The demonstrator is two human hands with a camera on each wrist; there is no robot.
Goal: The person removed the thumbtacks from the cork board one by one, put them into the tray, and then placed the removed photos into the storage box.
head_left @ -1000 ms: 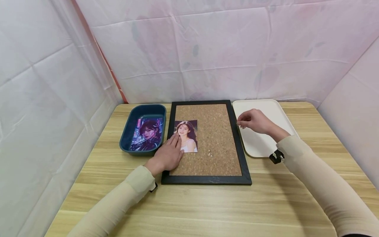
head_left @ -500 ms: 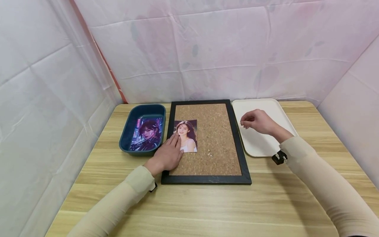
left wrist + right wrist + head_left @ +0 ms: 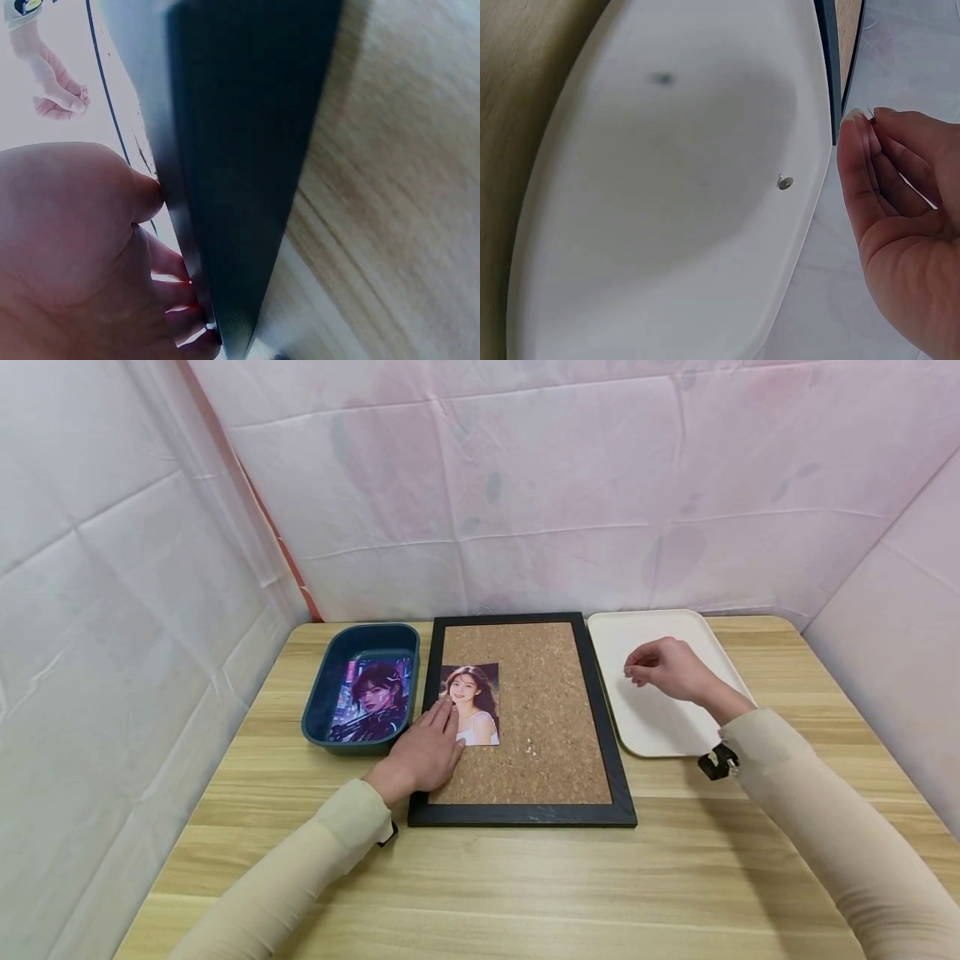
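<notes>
One small pin (image 3: 871, 114) is pinched at the fingertips of the right hand (image 3: 666, 669), above the white tray (image 3: 660, 727), where another pin (image 3: 784, 182) lies. The left hand (image 3: 425, 752), its grip flat and relaxed, presses the photo (image 3: 472, 702) onto the cork board (image 3: 547, 710). A second photo (image 3: 371, 697) sits in the blue bin (image 3: 322, 693) on the worktop (image 3: 525, 877).

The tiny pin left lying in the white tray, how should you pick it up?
Pinch the pin by its thin upright shaft, coming straight down from above with fingertips. It seems to rest on its flat head with the point up, so the head sits flush on the white tray and gives no edge to grab.
</notes>
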